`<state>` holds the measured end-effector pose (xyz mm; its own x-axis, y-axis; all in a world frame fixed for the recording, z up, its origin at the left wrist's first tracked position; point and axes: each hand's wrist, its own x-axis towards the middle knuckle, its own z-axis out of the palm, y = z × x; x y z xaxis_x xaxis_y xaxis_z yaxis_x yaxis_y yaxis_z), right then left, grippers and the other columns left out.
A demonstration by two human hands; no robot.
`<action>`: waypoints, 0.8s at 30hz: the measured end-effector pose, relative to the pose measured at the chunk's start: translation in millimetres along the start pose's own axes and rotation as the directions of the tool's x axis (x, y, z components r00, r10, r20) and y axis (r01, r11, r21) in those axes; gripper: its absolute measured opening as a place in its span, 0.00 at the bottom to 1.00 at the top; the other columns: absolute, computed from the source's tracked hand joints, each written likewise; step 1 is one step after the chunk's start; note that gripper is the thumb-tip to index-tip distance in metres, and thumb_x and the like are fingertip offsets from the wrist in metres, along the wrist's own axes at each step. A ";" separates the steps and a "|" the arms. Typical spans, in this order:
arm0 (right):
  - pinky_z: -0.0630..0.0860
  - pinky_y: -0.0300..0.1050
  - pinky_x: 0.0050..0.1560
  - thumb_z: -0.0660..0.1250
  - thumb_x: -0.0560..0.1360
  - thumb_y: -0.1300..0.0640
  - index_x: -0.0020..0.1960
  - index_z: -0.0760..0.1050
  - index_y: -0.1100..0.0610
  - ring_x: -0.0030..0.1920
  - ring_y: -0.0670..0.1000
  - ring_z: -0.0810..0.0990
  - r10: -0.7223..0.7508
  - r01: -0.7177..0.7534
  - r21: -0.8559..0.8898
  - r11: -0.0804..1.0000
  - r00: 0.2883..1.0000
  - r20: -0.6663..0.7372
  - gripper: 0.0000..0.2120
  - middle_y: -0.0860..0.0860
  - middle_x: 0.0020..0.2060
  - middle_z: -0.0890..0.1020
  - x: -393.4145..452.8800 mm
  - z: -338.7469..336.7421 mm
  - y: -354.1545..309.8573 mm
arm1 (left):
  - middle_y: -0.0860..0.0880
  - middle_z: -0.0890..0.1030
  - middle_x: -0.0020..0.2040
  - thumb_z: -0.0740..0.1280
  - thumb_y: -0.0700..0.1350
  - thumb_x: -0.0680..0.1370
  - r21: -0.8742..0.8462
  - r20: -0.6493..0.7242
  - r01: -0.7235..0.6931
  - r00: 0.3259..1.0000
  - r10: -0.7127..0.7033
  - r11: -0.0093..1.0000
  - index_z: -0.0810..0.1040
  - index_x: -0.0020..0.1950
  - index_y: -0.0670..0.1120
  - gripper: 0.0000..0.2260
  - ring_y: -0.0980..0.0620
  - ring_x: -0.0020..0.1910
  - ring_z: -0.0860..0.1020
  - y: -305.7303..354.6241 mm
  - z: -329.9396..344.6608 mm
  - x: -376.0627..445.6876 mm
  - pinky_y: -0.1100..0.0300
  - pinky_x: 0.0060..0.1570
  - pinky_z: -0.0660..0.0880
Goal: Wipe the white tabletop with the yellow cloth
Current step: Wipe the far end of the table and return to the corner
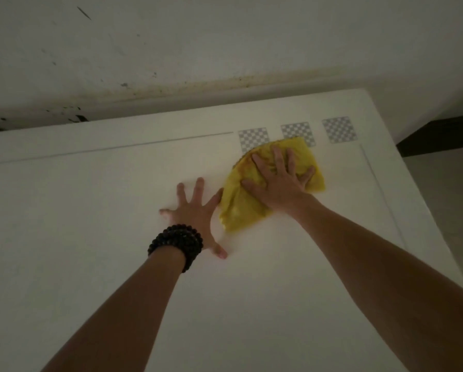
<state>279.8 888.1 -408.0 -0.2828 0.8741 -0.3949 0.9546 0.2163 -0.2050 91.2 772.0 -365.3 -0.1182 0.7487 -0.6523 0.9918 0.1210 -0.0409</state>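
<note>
The yellow cloth is spread, slightly crumpled, on the far right part of the white tabletop, its far edge overlapping two of the three checkered marker squares set near the table's back edge. It is pressed flat under the right hand, whose fingers are splayed wide across the fabric; nothing is gripped, the cloth being held only by downward pressure of the palm. The left hand is laid open and empty on the bare surface just beside the cloth's near-left edge, apparently as a brace, with a dark beaded bracelet worn at the wrist. The wiping stroke itself is judged to be the step in hand. For the next move, steady pressure would be needed while the cloth is swept toward the large unwiped-looking area to the left and nearer the body, and the left hand would have to be lifted clear.
</note>
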 end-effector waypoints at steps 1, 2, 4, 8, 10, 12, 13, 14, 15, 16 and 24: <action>0.33 0.81 0.67 0.44 0.71 0.20 0.77 0.40 0.29 0.79 0.60 0.31 0.003 -0.003 0.012 1.000 1.000 -0.006 0.37 0.45 0.81 0.35 7.8 -2.2 -3.7 | 0.52 0.27 0.75 0.74 0.72 0.52 0.007 -0.002 0.003 1.000 -0.003 1.000 0.35 0.73 0.65 0.63 0.36 0.74 0.32 -0.4 0.5 0.0 0.26 0.62 0.61; 0.34 0.81 0.67 0.44 0.71 0.20 0.77 0.40 0.30 0.79 0.60 0.31 0.002 -0.002 0.014 1.000 1.000 -0.010 0.37 0.46 0.81 0.35 12.4 -3.7 -6.5 | 0.52 0.28 0.75 0.74 0.72 0.52 0.013 -0.006 0.005 1.000 -0.005 1.000 0.37 0.74 0.65 0.62 0.37 0.74 0.32 -1.0 0.7 -0.7 0.27 0.62 0.62; 0.34 0.81 0.67 0.44 0.72 0.21 0.78 0.40 0.31 0.79 0.61 0.31 -0.006 0.006 -0.010 1.000 1.000 -0.009 0.38 0.47 0.81 0.35 11.1 -5.3 -9.2 | 0.52 0.28 0.75 0.74 0.73 0.52 0.015 -0.020 0.005 1.000 -0.004 1.000 0.41 0.74 0.64 0.60 0.37 0.74 0.33 -1.8 1.7 -0.6 0.27 0.62 0.62; 0.35 0.80 0.68 0.46 0.75 0.24 0.77 0.35 0.30 0.79 0.60 0.31 -0.068 0.069 -0.089 0.994 0.998 0.020 0.36 0.46 0.80 0.32 -23.0 5.0 -11.6 | 0.51 0.32 0.77 0.72 0.74 0.54 -0.073 -0.116 -0.011 0.993 0.002 0.997 0.40 0.75 0.62 0.60 0.41 0.76 0.35 -7.7 15.6 -7.5 0.29 0.66 0.57; 0.35 0.81 0.67 0.47 0.75 0.26 0.76 0.33 0.30 0.79 0.61 0.31 -0.108 0.112 -0.110 0.988 0.993 0.038 0.35 0.47 0.80 0.32 -51.2 17.3 -18.4 | 0.48 0.38 0.78 0.69 0.75 0.57 -0.162 -0.231 -0.043 0.973 0.004 0.986 0.44 0.76 0.60 0.56 0.43 0.76 0.39 -14.1 31.7 -19.4 0.32 0.69 0.54; 0.34 0.80 0.67 0.48 0.75 0.27 0.76 0.32 0.30 0.78 0.61 0.30 -0.145 0.151 -0.121 0.981 0.988 0.055 0.36 0.47 0.79 0.31 -79.6 30.5 -26.6 | 0.48 0.41 0.78 0.64 0.77 0.60 -0.189 -0.301 -0.067 0.954 0.007 0.980 0.47 0.77 0.59 0.52 0.44 0.76 0.42 -25.8 49.0 -35.4 0.34 0.70 0.53; 0.33 0.80 0.67 0.49 0.74 0.26 0.76 0.32 0.30 0.78 0.61 0.29 -0.159 0.165 -0.124 0.978 0.985 0.060 0.37 0.47 0.79 0.30 -91.5 36.7 -30.8 | 0.48 0.41 0.79 0.63 0.76 0.63 -0.187 -0.311 -0.073 0.950 0.012 0.980 0.47 0.77 0.59 0.49 0.43 0.76 0.43 -33.4 56.4 -43.3 0.34 0.69 0.53; 0.33 0.80 0.67 0.48 0.74 0.25 0.76 0.32 0.30 0.78 0.61 0.29 -0.174 0.181 -0.132 0.975 0.982 0.068 0.37 0.46 0.79 0.30 -104.6 42.2 -37.4 | 0.48 0.42 0.79 0.62 0.75 0.65 -0.187 -0.323 -0.073 0.946 0.009 0.980 0.48 0.77 0.59 0.47 0.43 0.76 0.44 -43.0 63.7 -53.8 0.34 0.69 0.53; 0.32 0.80 0.67 0.48 0.73 0.25 0.76 0.33 0.30 0.78 0.61 0.29 -0.188 0.197 -0.137 0.971 0.979 0.073 0.38 0.46 0.79 0.30 -115.0 48.2 -43.2 | 0.48 0.43 0.79 0.62 0.73 0.68 -0.193 -0.342 -0.070 0.940 -0.001 0.979 0.49 0.77 0.58 0.43 0.43 0.76 0.45 -52.7 69.6 -61.8 0.34 0.69 0.54; 0.32 0.80 0.67 0.48 0.73 0.24 0.76 0.33 0.30 0.78 0.61 0.29 -0.202 0.211 -0.137 0.968 0.976 0.075 0.38 0.46 0.79 0.31 -126.2 54.5 -52.5 | 0.48 0.45 0.79 0.62 0.69 0.71 -0.202 -0.363 -0.059 0.932 -0.018 0.978 0.51 0.77 0.58 0.39 0.43 0.76 0.48 -65.8 75.0 -72.0 0.35 0.68 0.56; 0.33 0.80 0.67 0.48 0.72 0.23 0.77 0.34 0.32 0.78 0.62 0.29 -0.289 0.307 -0.182 0.934 0.950 0.117 0.40 0.48 0.79 0.30 -191.9 100.8 -136.8 | 0.48 0.58 0.76 0.61 0.47 0.75 -0.394 -0.358 0.192 0.868 -0.343 0.899 0.60 0.73 0.52 0.26 0.45 0.71 0.60 -173.5 119.9 -146.8 0.41 0.62 0.66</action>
<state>194.0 646.9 -394.5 -0.5556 0.7169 -0.4211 0.8222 0.5490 -0.1500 -57.7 562.9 -353.2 -0.4600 0.8423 -0.2811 0.8498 0.5094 0.1356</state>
